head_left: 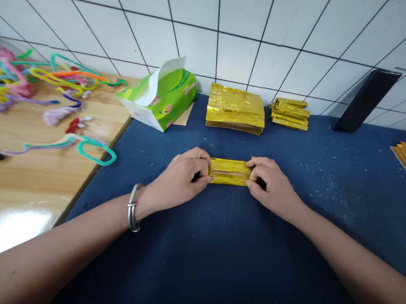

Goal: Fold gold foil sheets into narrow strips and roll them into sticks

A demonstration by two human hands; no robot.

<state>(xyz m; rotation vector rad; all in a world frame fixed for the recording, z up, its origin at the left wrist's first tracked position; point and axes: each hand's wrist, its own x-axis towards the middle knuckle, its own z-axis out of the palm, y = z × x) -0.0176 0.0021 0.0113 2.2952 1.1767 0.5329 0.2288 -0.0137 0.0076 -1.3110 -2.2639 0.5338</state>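
Between both hands [180, 178] [274, 184], a shiny, folded gold strip [228, 165].

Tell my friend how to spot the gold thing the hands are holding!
Find the dark blue surface in front of the white tiled wall. Near its middle, a left hand and a right hand grip a shiny gold piece by its two ends. Unlike the thick gold stack behind it, it is thin, with a seam along its middle.
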